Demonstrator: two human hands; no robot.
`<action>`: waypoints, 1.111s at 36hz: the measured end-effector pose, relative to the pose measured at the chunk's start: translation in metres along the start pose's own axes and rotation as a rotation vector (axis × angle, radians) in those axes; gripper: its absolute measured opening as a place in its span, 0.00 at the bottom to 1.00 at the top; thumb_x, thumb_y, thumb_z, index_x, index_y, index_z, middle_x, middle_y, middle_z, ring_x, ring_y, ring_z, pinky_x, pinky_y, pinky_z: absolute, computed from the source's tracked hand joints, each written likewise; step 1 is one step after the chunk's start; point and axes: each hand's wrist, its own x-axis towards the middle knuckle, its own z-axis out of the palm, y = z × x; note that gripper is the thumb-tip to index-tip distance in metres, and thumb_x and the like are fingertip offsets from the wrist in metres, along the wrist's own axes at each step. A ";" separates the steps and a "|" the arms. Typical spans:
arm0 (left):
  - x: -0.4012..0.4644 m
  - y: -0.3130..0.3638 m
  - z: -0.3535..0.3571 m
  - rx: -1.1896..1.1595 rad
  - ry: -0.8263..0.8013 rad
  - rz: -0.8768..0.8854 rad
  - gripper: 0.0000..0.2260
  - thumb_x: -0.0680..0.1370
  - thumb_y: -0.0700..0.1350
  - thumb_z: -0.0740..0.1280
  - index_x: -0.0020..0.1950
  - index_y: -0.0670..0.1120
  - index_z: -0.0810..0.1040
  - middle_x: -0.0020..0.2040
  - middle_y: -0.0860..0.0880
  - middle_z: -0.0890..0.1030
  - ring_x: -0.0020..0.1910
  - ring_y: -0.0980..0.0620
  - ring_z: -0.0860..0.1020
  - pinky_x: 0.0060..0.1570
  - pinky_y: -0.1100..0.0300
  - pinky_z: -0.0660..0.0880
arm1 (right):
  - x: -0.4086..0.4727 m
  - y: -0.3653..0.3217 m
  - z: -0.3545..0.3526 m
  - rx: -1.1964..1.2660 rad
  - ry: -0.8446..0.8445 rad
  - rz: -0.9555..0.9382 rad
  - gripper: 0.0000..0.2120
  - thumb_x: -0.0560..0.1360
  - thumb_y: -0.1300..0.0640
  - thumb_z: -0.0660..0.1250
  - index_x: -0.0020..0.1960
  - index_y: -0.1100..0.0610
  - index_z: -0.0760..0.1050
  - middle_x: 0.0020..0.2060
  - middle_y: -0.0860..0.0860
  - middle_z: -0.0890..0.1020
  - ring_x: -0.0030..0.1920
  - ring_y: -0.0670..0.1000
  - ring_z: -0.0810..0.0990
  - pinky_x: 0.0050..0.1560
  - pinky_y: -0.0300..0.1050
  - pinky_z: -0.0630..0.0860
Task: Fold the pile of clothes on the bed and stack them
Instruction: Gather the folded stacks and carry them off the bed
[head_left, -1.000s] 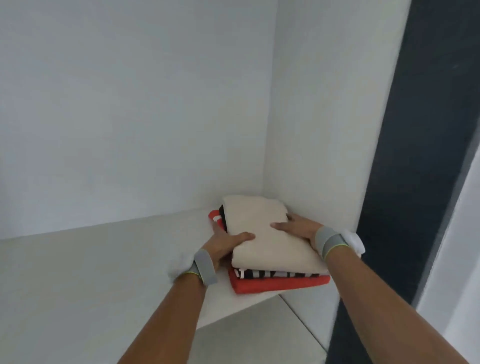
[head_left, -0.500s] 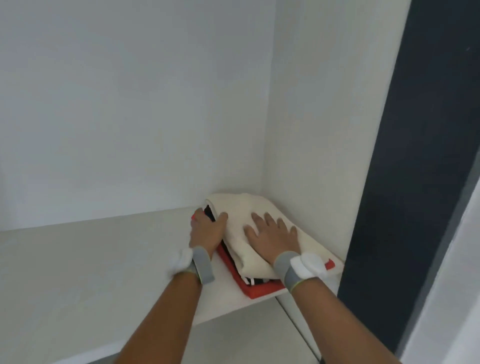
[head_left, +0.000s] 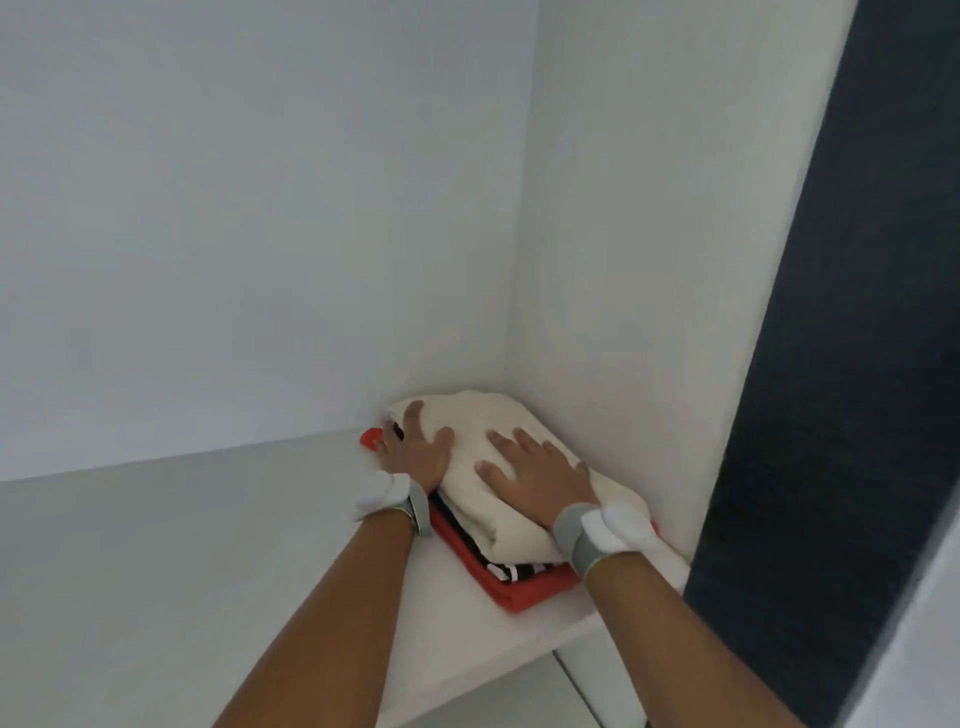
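Folded stack (head_left: 519, 530) in shelf (head_left: 260, 545) right rear corner, long axis running front to back. Right hand (head_left: 535, 478) flat, fingers spread, on cream top layer; left hand (head_left: 415, 452) spread against left side.

Bare forearms; grey wristband (head_left: 577, 540) with white pod on each wrist.

Both palms flat on the cream garment (head_left: 498, 499) topping the stack: left hand (head_left: 418, 452) at its left edge, right hand (head_left: 537, 480) pressing centre, far-right shelf (head_left: 260, 545) corner.
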 end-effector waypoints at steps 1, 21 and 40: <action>0.006 0.001 0.001 0.001 0.009 0.016 0.28 0.80 0.55 0.61 0.78 0.56 0.55 0.78 0.39 0.52 0.76 0.38 0.52 0.74 0.45 0.51 | 0.006 0.000 -0.001 0.002 0.009 0.002 0.29 0.75 0.29 0.47 0.75 0.32 0.46 0.78 0.41 0.48 0.77 0.54 0.50 0.71 0.68 0.48; 0.013 -0.009 0.004 0.088 -0.084 0.083 0.29 0.81 0.58 0.55 0.79 0.57 0.47 0.79 0.38 0.50 0.76 0.37 0.52 0.75 0.44 0.50 | -0.007 -0.006 -0.001 -0.089 0.366 -0.034 0.19 0.80 0.46 0.54 0.67 0.50 0.72 0.62 0.51 0.78 0.59 0.56 0.76 0.56 0.49 0.73; -0.115 0.047 -0.089 -0.220 -0.096 0.400 0.12 0.80 0.48 0.64 0.62 0.47 0.78 0.61 0.49 0.79 0.59 0.52 0.75 0.61 0.61 0.68 | -0.102 -0.025 -0.071 0.560 0.653 -0.117 0.09 0.79 0.54 0.63 0.56 0.53 0.79 0.52 0.48 0.82 0.48 0.47 0.80 0.46 0.32 0.72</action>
